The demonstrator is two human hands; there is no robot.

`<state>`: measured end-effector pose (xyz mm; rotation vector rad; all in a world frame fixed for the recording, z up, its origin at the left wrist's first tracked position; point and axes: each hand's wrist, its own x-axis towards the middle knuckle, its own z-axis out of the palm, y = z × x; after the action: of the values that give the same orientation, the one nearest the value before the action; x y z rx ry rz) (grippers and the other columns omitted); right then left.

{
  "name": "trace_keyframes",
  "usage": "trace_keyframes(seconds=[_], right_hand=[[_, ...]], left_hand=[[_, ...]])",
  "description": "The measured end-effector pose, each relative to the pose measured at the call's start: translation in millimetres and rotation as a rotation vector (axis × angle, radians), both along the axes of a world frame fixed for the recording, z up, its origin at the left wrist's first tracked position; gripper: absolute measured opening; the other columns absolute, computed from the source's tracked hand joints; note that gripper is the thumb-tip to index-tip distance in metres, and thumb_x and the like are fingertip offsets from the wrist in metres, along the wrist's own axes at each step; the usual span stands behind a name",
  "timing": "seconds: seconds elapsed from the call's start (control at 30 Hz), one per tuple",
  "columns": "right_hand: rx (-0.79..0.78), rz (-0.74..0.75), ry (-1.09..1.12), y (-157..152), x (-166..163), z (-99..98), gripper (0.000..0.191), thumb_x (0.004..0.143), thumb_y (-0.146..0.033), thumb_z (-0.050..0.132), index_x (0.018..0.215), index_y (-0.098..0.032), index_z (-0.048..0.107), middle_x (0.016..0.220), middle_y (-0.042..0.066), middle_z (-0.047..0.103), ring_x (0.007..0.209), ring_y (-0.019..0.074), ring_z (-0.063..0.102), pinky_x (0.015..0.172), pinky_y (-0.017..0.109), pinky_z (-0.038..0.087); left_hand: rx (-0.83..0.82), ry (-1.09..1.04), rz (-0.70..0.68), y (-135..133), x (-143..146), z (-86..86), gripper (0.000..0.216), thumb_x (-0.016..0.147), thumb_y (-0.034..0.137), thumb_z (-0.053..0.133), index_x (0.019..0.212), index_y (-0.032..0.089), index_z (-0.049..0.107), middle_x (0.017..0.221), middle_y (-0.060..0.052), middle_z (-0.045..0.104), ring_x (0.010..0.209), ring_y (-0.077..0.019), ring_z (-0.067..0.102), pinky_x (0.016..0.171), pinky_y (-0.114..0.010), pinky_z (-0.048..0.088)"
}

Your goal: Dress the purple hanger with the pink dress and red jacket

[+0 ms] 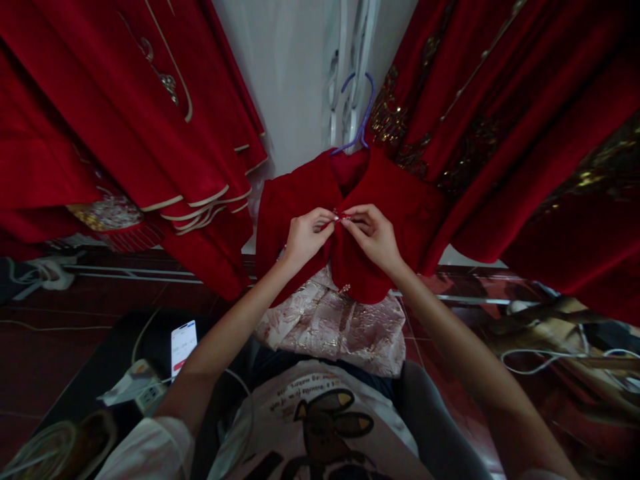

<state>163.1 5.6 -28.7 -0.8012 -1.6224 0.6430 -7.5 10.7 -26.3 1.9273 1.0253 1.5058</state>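
Observation:
A short red jacket (295, 190) hangs on a purple hanger (369, 110) in front of me, its collar open at the top. My left hand (309, 233) pinches a small shiny fastener (341, 217) at the middle of the jacket front, between thumb and fingertips. From the other side my right hand (373, 233) grips the jacket's opposite front edge at that fastener. The fingertips of both hands nearly meet and partly cover it. Lower on the front edge sits a small beaded clasp (345, 289). Pale pink brocade fabric (340, 330) spreads below the jacket, over my lap.
Red garments with pale piping (200, 147) hang at left, and red ones with gold sequins (480, 153) at right. A lit phone (183, 347) and a power strip (150, 393) lie on a black surface at lower left. White cable (545, 360) loops at right.

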Motion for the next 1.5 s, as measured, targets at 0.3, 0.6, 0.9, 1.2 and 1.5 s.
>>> trace_keyframes(seconds=[0.3, 0.6, 0.9, 1.2, 1.5], right_hand=[[0.04, -0.139, 0.017, -4.8, -0.4, 5.3, 0.022, 0.086, -0.036, 0.066, 0.103, -0.022, 0.07, 0.103, 0.005, 0.067, 0.093, 0.0168, 0.068, 0.084, 0.035, 0.06], [0.054, -0.141, -0.007, -7.5, 6.9, 6.9, 0.029, 0.085, -0.037, 0.069, 0.111, -0.028, 0.074, 0.112, 0.004, 0.068, 0.106, 0.0198, 0.066, 0.098, 0.042, 0.056], [-0.017, -0.039, 0.112, -1.2, 7.7, 1.6, 0.031, 0.079, -0.04, 0.074, 0.107, -0.026, 0.075, 0.113, 0.004, 0.067, 0.104, 0.0202, 0.067, 0.1, 0.042, 0.056], [-0.038, -0.042, 0.106, 0.9, 3.9, -8.1, 0.035, 0.081, -0.039, 0.071, 0.113, -0.024, 0.069, 0.114, 0.006, 0.067, 0.103, 0.0196, 0.068, 0.1, 0.042, 0.056], [0.0, -0.027, 0.047, 5.0, 5.8, -4.4, 0.029, 0.083, -0.031, 0.066, 0.111, -0.023, 0.063, 0.115, 0.006, 0.067, 0.105, 0.019, 0.067, 0.098, 0.039, 0.056]], left_hand=[[0.164, 0.28, -0.045, -4.2, 2.1, 22.7, 0.007, 0.081, 0.022, 0.063, 0.086, 0.018, 0.063, 0.082, -0.001, 0.071, 0.073, -0.0123, 0.069, 0.071, -0.024, 0.058], [0.179, 0.336, -0.069, 4.0, 6.9, 23.4, 0.006, 0.082, 0.023, 0.06, 0.08, 0.017, 0.06, 0.078, -0.001, 0.068, 0.067, -0.0114, 0.064, 0.068, -0.024, 0.055], [0.227, 0.444, -0.076, 5.0, 5.6, 26.6, 0.008, 0.084, 0.023, 0.057, 0.081, 0.018, 0.063, 0.081, -0.002, 0.069, 0.071, -0.0123, 0.065, 0.069, -0.024, 0.053], [0.302, 0.572, -0.064, 8.3, 2.8, 27.0, 0.012, 0.087, 0.023, 0.055, 0.082, 0.018, 0.064, 0.078, -0.002, 0.066, 0.07, -0.0127, 0.062, 0.067, -0.024, 0.048], [0.357, 0.728, -0.014, 9.9, 5.6, 30.2, 0.013, 0.088, 0.02, 0.055, 0.081, 0.017, 0.065, 0.079, -0.004, 0.066, 0.077, -0.0168, 0.063, 0.07, -0.028, 0.05]])
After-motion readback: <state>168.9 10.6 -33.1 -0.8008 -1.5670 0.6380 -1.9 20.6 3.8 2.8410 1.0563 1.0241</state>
